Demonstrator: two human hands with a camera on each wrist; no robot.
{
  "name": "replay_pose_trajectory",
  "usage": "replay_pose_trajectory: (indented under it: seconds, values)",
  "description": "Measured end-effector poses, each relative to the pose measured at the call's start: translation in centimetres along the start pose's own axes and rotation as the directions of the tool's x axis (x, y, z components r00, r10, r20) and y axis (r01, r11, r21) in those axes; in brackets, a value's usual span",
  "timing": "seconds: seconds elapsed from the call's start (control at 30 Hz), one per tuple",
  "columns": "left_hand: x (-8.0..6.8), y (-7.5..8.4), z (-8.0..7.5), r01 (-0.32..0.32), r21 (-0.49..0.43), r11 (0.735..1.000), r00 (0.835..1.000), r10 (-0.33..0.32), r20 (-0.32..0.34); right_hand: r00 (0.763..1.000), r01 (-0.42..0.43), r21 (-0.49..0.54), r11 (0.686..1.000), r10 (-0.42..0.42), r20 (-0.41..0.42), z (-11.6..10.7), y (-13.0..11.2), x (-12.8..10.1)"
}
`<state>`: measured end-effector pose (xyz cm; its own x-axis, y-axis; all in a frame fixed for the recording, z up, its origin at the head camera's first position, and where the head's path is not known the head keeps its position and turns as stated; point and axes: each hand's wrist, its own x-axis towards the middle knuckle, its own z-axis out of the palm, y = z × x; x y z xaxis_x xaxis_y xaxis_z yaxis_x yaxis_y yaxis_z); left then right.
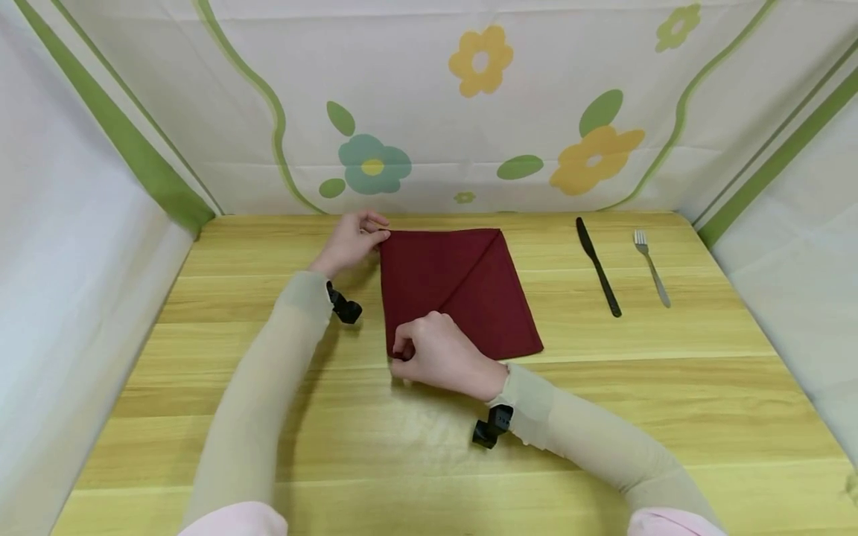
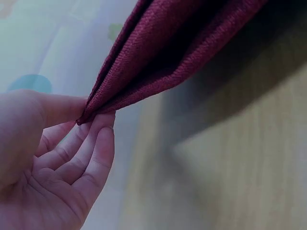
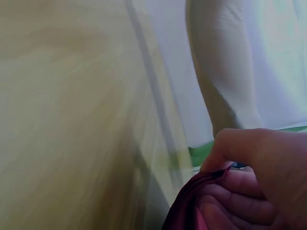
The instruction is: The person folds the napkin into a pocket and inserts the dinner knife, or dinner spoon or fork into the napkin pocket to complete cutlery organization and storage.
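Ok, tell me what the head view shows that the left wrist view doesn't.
Only the head view shows the whole dark red napkin folded on the wooden table, the right hand pinching its near left corner, and a black knife and fork lying apart to the right. Only the left wrist view shows the corner's stacked layers pinched between thumb and fingertips. Both show the left hand with its grip on the napkin's far left corner.

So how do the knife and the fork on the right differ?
The knife is black all over and lies nearer the dark red napkin; the fork is silvery and lies farther right. The knife looks longer and broader, the fork slimmer with tines at its far end. Both lie flat on the wooden table, side by side, untouched by either hand.
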<state>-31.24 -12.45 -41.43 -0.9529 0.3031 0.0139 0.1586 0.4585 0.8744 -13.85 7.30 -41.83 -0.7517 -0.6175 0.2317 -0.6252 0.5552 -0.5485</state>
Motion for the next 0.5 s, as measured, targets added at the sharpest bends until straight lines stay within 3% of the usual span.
replay_pose_trajectory:
  seconds: [0.23, 0.5]
  values:
    - [-1.3, 2.0, -1.9, -0.067, -0.044, 0.997, 0.996, 0.064, -0.065, 0.999, 0.024, 0.163, 0.986, -0.017, -0.047, -0.9, -0.8, 0.0]
    - [-3.6, 5.1, -4.7, -0.112, -0.110, 0.988, 0.977, 0.089, -0.193, 0.998, 0.028, 0.425, 0.905, -0.003, -0.061, -2.3, -2.6, 0.1]
